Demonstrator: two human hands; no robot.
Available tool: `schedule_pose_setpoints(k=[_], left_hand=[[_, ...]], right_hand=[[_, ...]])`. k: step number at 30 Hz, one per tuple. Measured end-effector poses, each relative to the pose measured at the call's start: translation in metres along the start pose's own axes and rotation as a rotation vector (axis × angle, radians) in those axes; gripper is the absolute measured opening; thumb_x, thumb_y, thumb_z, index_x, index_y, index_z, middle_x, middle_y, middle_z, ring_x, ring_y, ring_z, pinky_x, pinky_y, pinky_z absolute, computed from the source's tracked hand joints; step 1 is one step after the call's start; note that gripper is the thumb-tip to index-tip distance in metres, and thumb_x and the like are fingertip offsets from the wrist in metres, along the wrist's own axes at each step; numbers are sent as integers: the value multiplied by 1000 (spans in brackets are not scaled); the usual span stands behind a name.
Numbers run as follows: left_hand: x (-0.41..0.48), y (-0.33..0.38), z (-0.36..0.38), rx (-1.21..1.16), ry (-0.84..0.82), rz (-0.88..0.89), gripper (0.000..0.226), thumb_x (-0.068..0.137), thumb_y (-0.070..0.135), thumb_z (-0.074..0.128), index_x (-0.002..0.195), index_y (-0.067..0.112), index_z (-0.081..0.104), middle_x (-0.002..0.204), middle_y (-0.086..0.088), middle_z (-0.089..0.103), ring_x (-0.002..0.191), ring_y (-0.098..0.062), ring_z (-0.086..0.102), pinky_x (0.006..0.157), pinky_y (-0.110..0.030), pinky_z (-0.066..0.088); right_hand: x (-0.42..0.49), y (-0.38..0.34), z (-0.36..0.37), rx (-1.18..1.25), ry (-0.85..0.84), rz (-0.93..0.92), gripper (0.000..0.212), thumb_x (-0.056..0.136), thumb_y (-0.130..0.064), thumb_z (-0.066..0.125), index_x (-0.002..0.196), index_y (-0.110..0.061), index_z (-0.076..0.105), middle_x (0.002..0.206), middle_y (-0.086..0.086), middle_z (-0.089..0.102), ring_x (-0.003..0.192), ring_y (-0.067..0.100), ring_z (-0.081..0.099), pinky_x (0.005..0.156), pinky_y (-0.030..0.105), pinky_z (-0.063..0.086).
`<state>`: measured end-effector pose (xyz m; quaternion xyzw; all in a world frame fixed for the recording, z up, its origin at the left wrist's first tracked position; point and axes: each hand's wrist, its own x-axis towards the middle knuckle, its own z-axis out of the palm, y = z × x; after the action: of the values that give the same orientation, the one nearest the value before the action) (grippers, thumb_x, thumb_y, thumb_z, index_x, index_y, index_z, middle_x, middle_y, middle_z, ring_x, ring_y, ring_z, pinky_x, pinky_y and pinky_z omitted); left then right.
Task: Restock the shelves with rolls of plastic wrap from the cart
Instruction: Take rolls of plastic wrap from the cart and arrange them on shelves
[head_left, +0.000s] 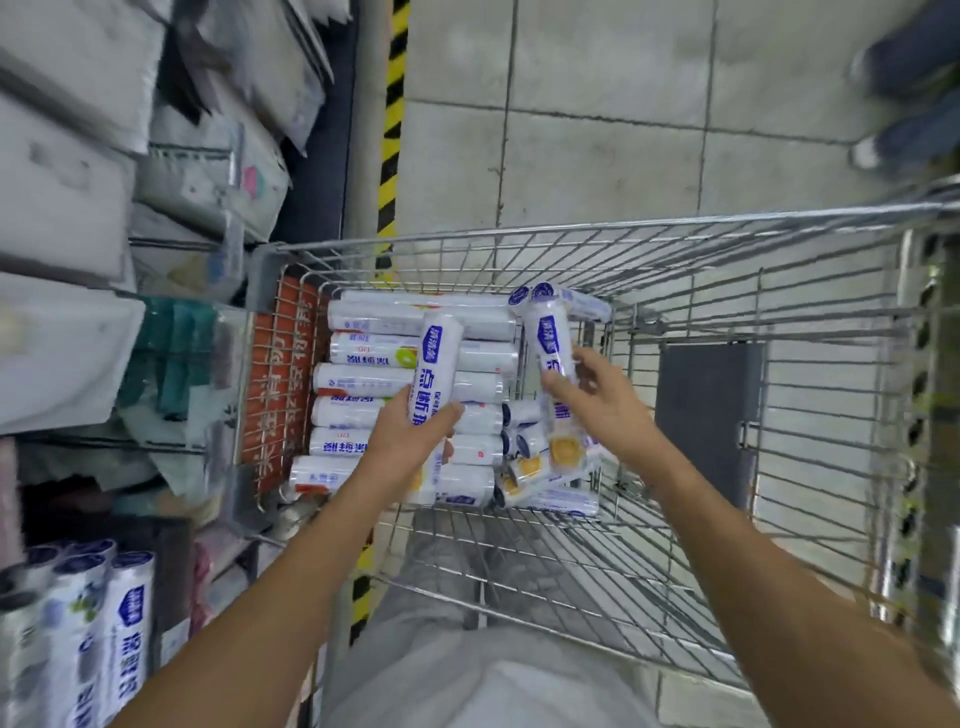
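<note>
Head view, left hand (410, 436) gripping a roll (439, 353), right hand (592, 395) gripping second roll (550, 332), both pointing away lengthwise, over cart (571, 228)

One wide-angle head camera looks steeply down, close above the wire cart (571, 229), whose basket fills the middle. Shelves (171, 242) run along the left edge, with tiled floor (597, 130) beyond.

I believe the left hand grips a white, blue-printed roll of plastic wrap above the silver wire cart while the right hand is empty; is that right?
Not quite: in the head view the right hand also grips a white, blue-printed roll of plastic wrap. The left hand does grip its own roll above the silver wire cart.
</note>
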<state>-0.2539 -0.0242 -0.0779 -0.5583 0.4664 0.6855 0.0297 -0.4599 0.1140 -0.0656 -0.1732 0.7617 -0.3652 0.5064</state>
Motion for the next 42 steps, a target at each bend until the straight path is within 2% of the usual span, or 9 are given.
schedule_pose_setpoints(k=[6, 9, 13, 17, 20, 23, 33, 38, 42], left_hand=[[-57, 27, -8, -127, -4, 106, 22, 96, 20, 69, 109, 4, 60, 80, -16, 61, 61, -25, 59, 57, -36, 54], [-89, 39, -8, -172, 5, 141, 23, 102, 31, 60, 113, 12, 63, 82, -8, 68, 63, -15, 67, 57, -26, 58], [-127, 42, -10, -218, 67, 175, 38, 103, 45, 52, 119, 12, 65, 85, -6, 77, 69, -17, 73, 65, -33, 62], [-174, 36, -4, -324, 195, 269, 40, 98, 45, 56, 118, 11, 63, 83, -8, 76, 70, -18, 73, 62, -29, 59], [-204, 20, 3, -447, 260, 321, 59, 84, 54, 64, 121, 8, 61, 87, -15, 75, 75, -30, 71, 71, -41, 59], [-234, 4, 15, -621, 284, 388, 58, 87, 46, 65, 120, -1, 57, 84, -21, 67, 69, -31, 66, 67, -41, 59], [-336, -57, 32, -789, 558, 507, 50, 92, 51, 61, 111, 5, 56, 79, -19, 62, 55, -27, 60, 49, -33, 54], [-382, -97, 29, -803, 732, 539, 51, 91, 54, 57, 103, 5, 59, 74, -14, 63, 54, -23, 60, 50, -31, 52], [-419, -143, 23, -851, 866, 552, 46, 97, 52, 54, 107, 8, 61, 70, -4, 71, 57, -20, 66, 51, -31, 56]], right_hand=[[-63, -46, 33, 271, 97, -46, 17, 100, -33, 62, 117, -34, 66, 108, -8, 73, 105, 16, 69, 91, 37, 57], [-88, -66, 40, 282, 66, -111, 10, 102, -35, 57, 109, -41, 62, 109, -11, 72, 102, 9, 70, 89, 31, 58], [-109, -83, 40, 229, 7, -225, 25, 100, -54, 54, 123, -47, 55, 118, -2, 71, 103, 21, 71, 92, 46, 57], [-127, -95, 39, 208, -61, -307, 33, 95, -65, 53, 122, -45, 54, 104, 0, 73, 88, 29, 74, 85, 57, 58], [-142, -99, 40, 171, -153, -393, 33, 93, -69, 51, 120, -50, 53, 108, -2, 71, 92, 27, 73, 85, 54, 59], [-160, -100, 43, 132, -247, -459, 26, 98, -62, 47, 120, -47, 52, 112, -7, 69, 99, 15, 71, 86, 43, 60], [-235, -105, 79, 27, -538, -531, 37, 87, -77, 52, 103, -43, 57, 100, 6, 65, 96, 40, 65, 86, 62, 54], [-276, -104, 112, -60, -692, -616, 43, 92, -66, 50, 117, -33, 57, 106, -8, 66, 99, 5, 64, 89, 36, 53], [-318, -95, 148, -119, -795, -660, 46, 89, -72, 53, 114, -34, 59, 107, -1, 66, 103, 22, 66, 92, 48, 55]])
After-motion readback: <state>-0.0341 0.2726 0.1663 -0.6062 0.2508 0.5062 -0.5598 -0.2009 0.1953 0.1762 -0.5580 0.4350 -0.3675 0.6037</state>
